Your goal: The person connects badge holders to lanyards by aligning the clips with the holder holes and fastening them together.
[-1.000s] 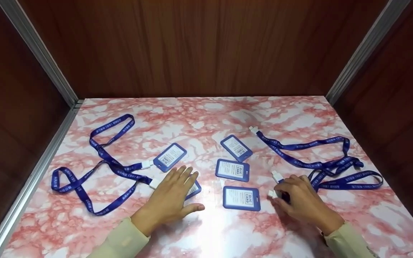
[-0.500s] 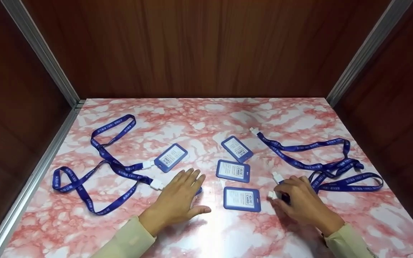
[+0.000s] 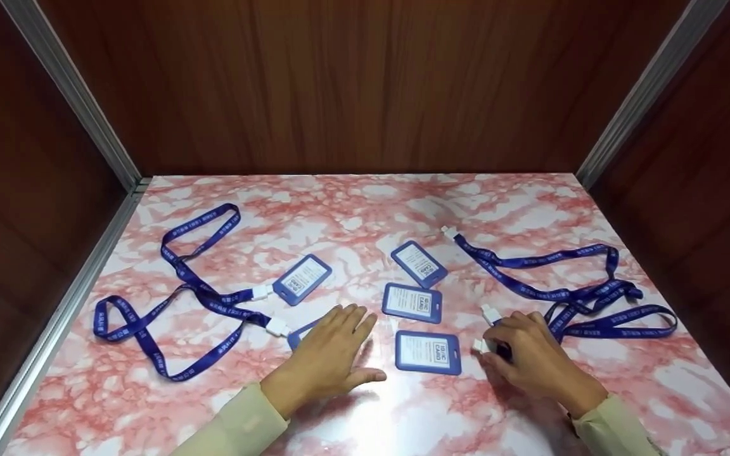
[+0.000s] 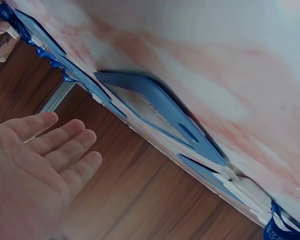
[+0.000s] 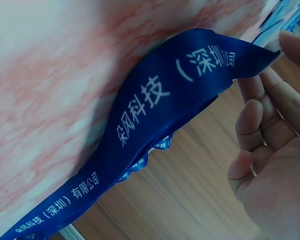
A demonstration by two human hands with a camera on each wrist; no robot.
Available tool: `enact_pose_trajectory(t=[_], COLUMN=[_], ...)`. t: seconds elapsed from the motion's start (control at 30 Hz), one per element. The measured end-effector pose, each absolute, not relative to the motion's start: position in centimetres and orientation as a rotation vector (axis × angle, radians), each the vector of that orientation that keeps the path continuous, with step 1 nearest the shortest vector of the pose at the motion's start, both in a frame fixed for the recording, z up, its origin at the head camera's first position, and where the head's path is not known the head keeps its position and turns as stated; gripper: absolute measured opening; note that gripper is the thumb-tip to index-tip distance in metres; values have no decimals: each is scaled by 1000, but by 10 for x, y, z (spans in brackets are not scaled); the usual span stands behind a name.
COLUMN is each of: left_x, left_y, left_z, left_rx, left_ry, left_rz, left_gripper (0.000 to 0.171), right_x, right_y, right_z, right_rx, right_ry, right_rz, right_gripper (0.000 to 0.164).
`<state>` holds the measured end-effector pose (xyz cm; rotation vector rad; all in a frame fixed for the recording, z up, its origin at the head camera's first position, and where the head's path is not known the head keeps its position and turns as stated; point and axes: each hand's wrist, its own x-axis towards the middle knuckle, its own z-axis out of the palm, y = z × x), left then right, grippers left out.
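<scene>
My left hand is spread with straight fingers over a blue-framed ID badge holder, covering most of it in the head view. In the left wrist view that badge holder's slotted end lies right at the white clip of a blue lanyard, while the fingers are apart from it. On the right, my right hand pinches a blue lanyard just behind its white clip. The lanyard's printed strap arches up from the table to my fingertips in the right wrist view.
Between the hands lie three more badge holders, the nearest facing the right hand's clip. Another badge holder touches a left lanyard's clip. Tangled lanyards lie at left and right. Wood-grain panels enclose the marbled table.
My left hand has slid rightward and slightly nearer, away from the left lanyard's clip, uncovering the left end of the badge holder under it. The right hand keeps its pinch in place.
</scene>
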<state>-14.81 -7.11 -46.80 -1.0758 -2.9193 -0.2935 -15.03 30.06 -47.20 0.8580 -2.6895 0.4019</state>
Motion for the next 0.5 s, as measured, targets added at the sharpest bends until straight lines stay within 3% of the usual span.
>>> enact_pose_trajectory(t=[0.5], left_x=[-149], left_y=[-57], left_z=[-471], left_rx=[-1122], left_ry=[-2854], left_rz=[-278], left_gripper=[92], right_x=[-150], right_y=[299], right_z=[-471], right_rx=[858], right_ry=[-2697], right_rz=[399], right_gripper=[19])
